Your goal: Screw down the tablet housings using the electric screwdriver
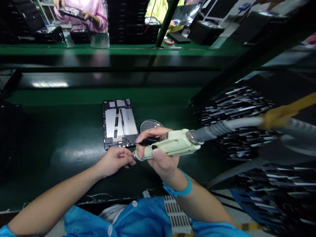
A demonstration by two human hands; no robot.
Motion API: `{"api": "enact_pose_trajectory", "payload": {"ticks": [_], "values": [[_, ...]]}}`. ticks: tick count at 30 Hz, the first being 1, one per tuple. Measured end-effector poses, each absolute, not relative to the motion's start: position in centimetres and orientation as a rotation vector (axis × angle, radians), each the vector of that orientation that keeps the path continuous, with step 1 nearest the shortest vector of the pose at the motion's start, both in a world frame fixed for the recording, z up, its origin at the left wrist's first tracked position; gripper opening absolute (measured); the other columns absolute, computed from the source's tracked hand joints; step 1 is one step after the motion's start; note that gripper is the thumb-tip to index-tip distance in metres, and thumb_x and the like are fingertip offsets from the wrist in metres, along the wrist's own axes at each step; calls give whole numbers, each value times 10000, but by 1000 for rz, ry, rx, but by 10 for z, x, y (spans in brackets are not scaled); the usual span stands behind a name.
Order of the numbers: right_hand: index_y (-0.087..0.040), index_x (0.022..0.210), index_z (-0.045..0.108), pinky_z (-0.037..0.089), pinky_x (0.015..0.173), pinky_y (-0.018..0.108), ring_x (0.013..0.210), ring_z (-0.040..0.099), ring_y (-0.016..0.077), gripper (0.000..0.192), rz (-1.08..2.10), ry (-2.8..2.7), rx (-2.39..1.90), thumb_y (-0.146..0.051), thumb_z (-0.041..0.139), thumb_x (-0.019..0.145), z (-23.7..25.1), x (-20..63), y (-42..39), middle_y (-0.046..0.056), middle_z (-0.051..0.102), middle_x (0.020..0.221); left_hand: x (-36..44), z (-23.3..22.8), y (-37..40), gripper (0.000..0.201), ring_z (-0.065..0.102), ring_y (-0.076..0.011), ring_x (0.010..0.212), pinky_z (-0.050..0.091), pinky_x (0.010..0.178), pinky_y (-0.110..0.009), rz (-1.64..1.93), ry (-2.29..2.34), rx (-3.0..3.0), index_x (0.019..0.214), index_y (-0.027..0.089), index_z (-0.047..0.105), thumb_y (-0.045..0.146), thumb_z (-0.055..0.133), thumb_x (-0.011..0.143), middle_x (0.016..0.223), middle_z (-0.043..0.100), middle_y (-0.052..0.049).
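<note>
Hands (138, 154) — screwdriver (170, 144), open tablet (120, 123)

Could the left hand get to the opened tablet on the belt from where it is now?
Probably yes. The left hand sits just below the near edge of the opened tablet, with only bare green belt between. The right hand with its electric screwdriver stays to the right.

A dark green work surface (61, 144) fills the middle of the frame. On it, just left of centre, lies an opened tablet (120, 123), back cover off, its long side running away from the viewer. Just right of the tablet sits a small round mesh dish (149, 124). Along the top of the frame runs a second green bench (98, 49), with black trays (80, 35) and a red tape roll (169, 41) on it.
</note>
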State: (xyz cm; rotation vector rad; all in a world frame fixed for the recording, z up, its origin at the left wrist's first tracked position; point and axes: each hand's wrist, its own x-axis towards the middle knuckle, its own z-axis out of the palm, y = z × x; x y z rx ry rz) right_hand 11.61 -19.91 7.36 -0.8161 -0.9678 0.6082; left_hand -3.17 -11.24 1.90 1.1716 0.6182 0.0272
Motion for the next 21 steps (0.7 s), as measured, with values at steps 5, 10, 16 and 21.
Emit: {"api": "enact_pose_trajectory", "payload": {"ticks": [5,10,16,21], "values": [[-304,1193,580,578,445,292,523,664,131,345,595,-986,-812,-412,702,889,70,117,-198,27,713,994,-31,19,-113,316,738,-174,803,548,729,-276,27,633,1155,875,124,692,385,824,756,882,794,-104],[-298,1216,594,573,456,279,549,675,129,341,595,-998,-783,-364,696,897,70,116,-198,31,710,1006,-31,21,-113,280,732,-160,771,545,712,-263,27,641,1136,864,122,696,346,808,738,867,794,-97],[-284,1207,592,570,463,285,549,674,134,336,586,-991,-784,-362,689,895,72,117,-199,40,708,996,-31,20,-112,291,747,-183,826,553,730,-272,6,613,1173,944,115,696,349,773,790,917,792,-118],[-278,1162,600,565,462,293,530,669,134,296,536,-931,-787,-359,695,893,82,125,-198,34,709,968,-40,23,-114,260,710,-185,692,528,636,-296,71,514,1575,1087,135,708,335,633,940,814,764,-90]]}}
